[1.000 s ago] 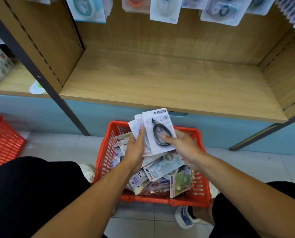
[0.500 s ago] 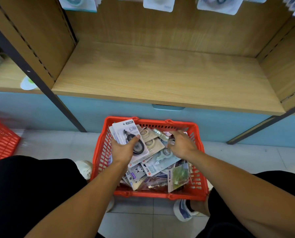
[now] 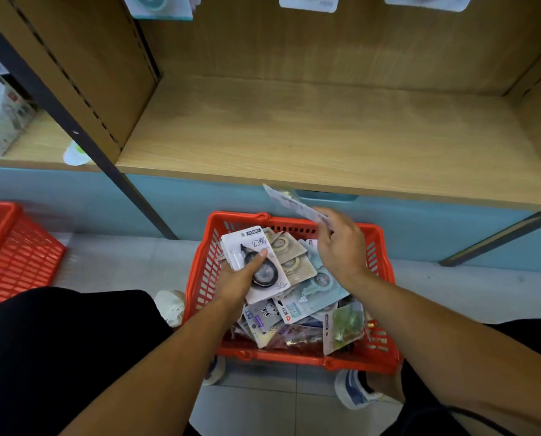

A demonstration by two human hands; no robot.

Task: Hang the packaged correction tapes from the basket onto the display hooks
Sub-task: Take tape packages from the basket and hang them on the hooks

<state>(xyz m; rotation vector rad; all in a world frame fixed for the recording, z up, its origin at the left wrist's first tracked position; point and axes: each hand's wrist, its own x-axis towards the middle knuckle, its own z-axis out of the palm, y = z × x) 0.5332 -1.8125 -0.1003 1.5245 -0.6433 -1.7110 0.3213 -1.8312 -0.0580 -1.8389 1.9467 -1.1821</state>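
A red plastic basket (image 3: 376,243) on the floor holds several packaged correction tapes (image 3: 307,305). My left hand (image 3: 241,275) grips a small stack of white packs (image 3: 256,247) over the basket's left half, thumb pressed on the black tape of the top pack. My right hand (image 3: 341,247) is raised over the basket's far rim and pinches one pale pack (image 3: 289,201) seen almost edge-on, tilted up to the left. Hanging packs (image 3: 308,3) show at the top edge; their hooks are out of view.
A bare wooden shelf (image 3: 326,136) runs across in front, above a blue base panel (image 3: 200,199). A dark metal upright (image 3: 83,130) slants down on the left. A second red basket (image 3: 14,247) sits at far left. My knees flank the basket.
My right hand let go of the stack, reached into the basket, and has lifted out a single pack. My left hand lowered the stack towards the basket.
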